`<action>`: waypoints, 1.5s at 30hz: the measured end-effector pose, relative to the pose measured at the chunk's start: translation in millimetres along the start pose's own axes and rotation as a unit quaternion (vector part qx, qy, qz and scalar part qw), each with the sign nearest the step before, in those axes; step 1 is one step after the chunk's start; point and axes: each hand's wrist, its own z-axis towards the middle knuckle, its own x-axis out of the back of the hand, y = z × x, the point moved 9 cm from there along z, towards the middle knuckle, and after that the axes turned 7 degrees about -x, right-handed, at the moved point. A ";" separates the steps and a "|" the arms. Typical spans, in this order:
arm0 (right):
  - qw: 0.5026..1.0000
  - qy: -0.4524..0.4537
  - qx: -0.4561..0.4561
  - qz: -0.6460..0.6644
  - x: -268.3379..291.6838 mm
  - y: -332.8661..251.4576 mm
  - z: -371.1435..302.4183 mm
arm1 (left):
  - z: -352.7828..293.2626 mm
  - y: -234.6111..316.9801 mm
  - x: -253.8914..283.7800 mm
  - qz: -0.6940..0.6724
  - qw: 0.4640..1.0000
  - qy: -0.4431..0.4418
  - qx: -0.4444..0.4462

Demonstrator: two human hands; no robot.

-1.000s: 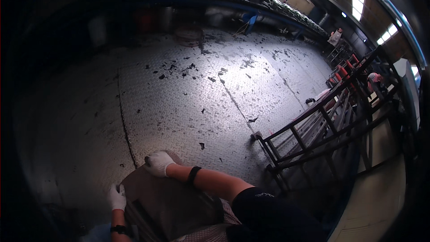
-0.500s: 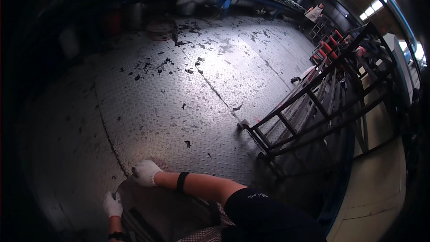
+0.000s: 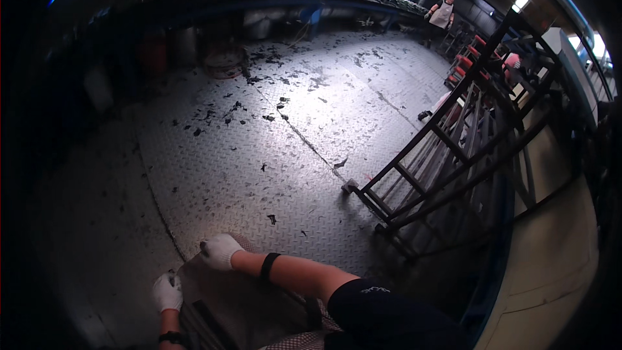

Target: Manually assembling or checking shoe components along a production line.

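Note:
A dark brown sheet of cloth or similar material (image 3: 243,311) spreads in front of me at the lower edge, with darker strips along its left side. Checkered red-and-white fabric (image 3: 242,242) shows beside its far edge and again at the bottom. My right hand (image 3: 221,251), in a white knit glove, is closed on the sheet's far edge. To its left and nearer, my left hand (image 3: 168,293) wears a matching glove; its fingers curl at the sheet's left corner. What exactly each set of fingertips pinches is too small to make out.
Dark scraps (image 3: 236,111) litter the metal tread-plate floor (image 3: 253,188). On the right stands a black metal rack (image 3: 447,146) holding long bars, beside a beige surface (image 3: 551,266). A round tub (image 3: 225,63) sits under a long bench. A person in an apron (image 3: 441,14) stands far off.
My view has tilted up slightly, so the far person and bench show more fully. Both hands have shifted slightly to the right in the picture, still at the sheet's edge.

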 end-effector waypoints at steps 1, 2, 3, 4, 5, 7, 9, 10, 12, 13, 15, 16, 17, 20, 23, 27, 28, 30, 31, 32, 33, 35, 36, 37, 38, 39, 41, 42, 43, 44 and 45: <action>1.000 0.009 0.005 0.004 4.3 -1.3 -2.3 | -3.4 -1.1 0.8 0.002 1.000 0.003 0.001; 1.000 0.018 0.010 0.007 7.8 -4.0 -5.5 | -5.7 0.7 1.2 -0.006 1.000 0.014 -0.016; 1.000 0.020 0.014 0.008 8.4 -5.2 -7.5 | -7.6 3.2 2.5 -0.015 0.999 0.026 -0.032; 0.999 0.034 0.025 0.007 11.3 -7.6 -10.1 | -11.4 1.7 2.7 -0.013 0.999 0.030 -0.032; 0.998 0.048 0.037 0.005 14.0 -10.9 -13.0 | -16.7 -0.7 3.3 -0.013 0.999 0.042 -0.032; 0.998 0.052 0.043 0.010 15.7 -18.7 -19.5 | -27.2 -8.7 2.9 -0.011 0.998 0.057 -0.032; 0.997 0.055 0.048 0.015 17.3 -24.5 -24.3 | -35.6 -15.9 3.4 -0.047 0.995 0.082 -0.036; 0.998 0.042 0.047 0.015 13.7 -28.2 -25.5 | -39.4 -24.4 2.6 -0.045 0.995 0.087 -0.034; 0.998 0.028 0.049 0.016 5.9 -34.3 -27.5 | -43.8 -38.1 2.8 -0.093 0.988 0.107 -0.063; 0.996 0.055 0.067 0.021 7.8 -39.2 -29.8 | -45.2 -46.3 3.4 -0.091 0.988 0.110 -0.061; 0.993 0.080 0.085 0.025 9.6 -44.6 -32.1 | -45.3 -62.5 0.4 -0.291 0.949 0.111 -0.041; 0.993 0.076 0.085 0.025 8.9 -44.4 -32.5 | -45.0 -65.4 0.9 -0.292 0.949 0.111 -0.041; 0.994 0.071 0.082 0.023 8.4 -42.7 -32.3 | -44.0 -70.4 0.3 -0.332 0.936 0.111 -0.033; 0.994 0.073 0.080 0.009 7.5 -39.2 -28.9 | -36.1 -97.8 -22.0 -0.427 0.897 0.109 -0.043; 0.997 -0.026 0.068 0.016 6.2 -66.9 -24.5 | -51.2 -217.8 -62.3 -0.620 0.752 0.212 0.072; 0.992 -0.119 -0.026 0.022 4.2 -9.6 1.5 | -9.0 -229.6 -98.3 -0.486 0.868 0.073 0.071; 0.988 -0.136 -0.064 0.036 7.8 19.9 13.3 | 7.9 -204.8 -105.5 -0.424 0.903 0.016 0.065; 0.981 -0.158 -0.084 0.078 23.4 6.7 41.5 | 20.5 -221.7 -85.1 -0.614 0.775 0.091 0.119; 0.985 -0.105 -0.076 0.114 42.6 4.6 61.6 | 49.5 -216.2 -66.7 -0.613 0.775 0.134 0.075; 0.976 -0.100 -0.052 0.187 49.6 -28.7 73.0 | 47.5 -236.7 -47.2 -0.600 0.775 0.193 0.052; 0.961 -0.094 -0.036 0.256 59.3 -64.9 82.0 | 48.2 -239.7 -39.7 -0.610 0.767 0.196 0.030; 0.895 -0.117 -0.064 0.426 68.8 -72.9 102.5 | 92.9 -155.2 -36.5 -0.646 0.747 0.156 0.019; 0.867 -0.095 -0.072 0.483 78.2 -59.2 111.8 | 112.4 -72.3 -17.1 -0.662 0.738 0.123 0.032; 0.829 -0.104 -0.053 0.546 73.4 -84.6 121.9 | 115.0 -58.8 -1.5 -0.710 0.691 0.133 -0.008; 0.824 -0.126 -0.051 0.550 66.6 -109.4 126.1 | 118.9 -56.3 6.5 -0.752 0.641 0.148 -0.044; 0.764 -0.191 -0.047 0.614 58.4 -135.5 124.4 | 129.6 -60.9 2.2 -0.772 0.613 0.167 -0.034; 0.687 -0.191 -0.068 0.698 38.3 -119.6 150.6 | 167.1 -13.8 2.1 -0.798 0.580 0.163 -0.019; 0.686 -0.185 -0.087 0.699 25.8 -94.3 163.0 | 178.3 43.1 5.0 -0.865 0.488 0.114 0.030; 0.655 -0.148 -0.095 0.735 18.0 -79.4 175.6 | 185.5 73.2 4.6 -0.912 0.394 0.078 0.080; 0.620 -0.116 -0.102 0.769 8.0 -69.7 188.0 | 196.5 71.8 -4.6 -0.909 0.397 0.083 0.093; 0.618 -0.106 -0.120 0.769 -7.7 -55.6 199.4 | 207.9 74.8 -16.2 -0.907 0.407 0.063 0.082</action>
